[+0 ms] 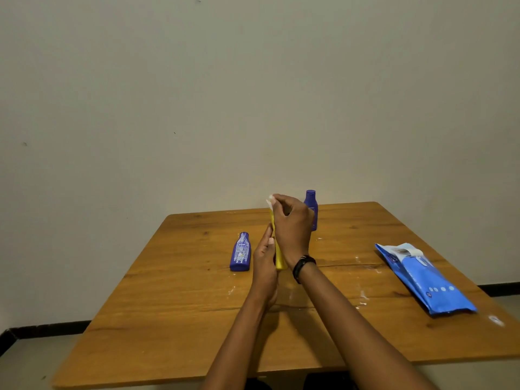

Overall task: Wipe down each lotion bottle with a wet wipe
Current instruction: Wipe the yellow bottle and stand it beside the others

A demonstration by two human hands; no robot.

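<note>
A yellow lotion bottle [279, 256] is held up above the middle of the wooden table [174, 313], mostly hidden between my hands. My left hand [264, 266] grips its lower part. My right hand [291, 223] is closed over its upper part with a white wet wipe [270, 201] pinched in the fingers, showing at the top. A blue lotion bottle [240, 252] lies flat on the table just left of my left hand. A second blue bottle [311, 204] stands upright behind my right hand, partly hidden by it.
A blue pack of wet wipes [425, 280] lies at the right of the table with its flap open. White smears mark the wood near the middle and right. A plain wall stands right behind the table's far edge.
</note>
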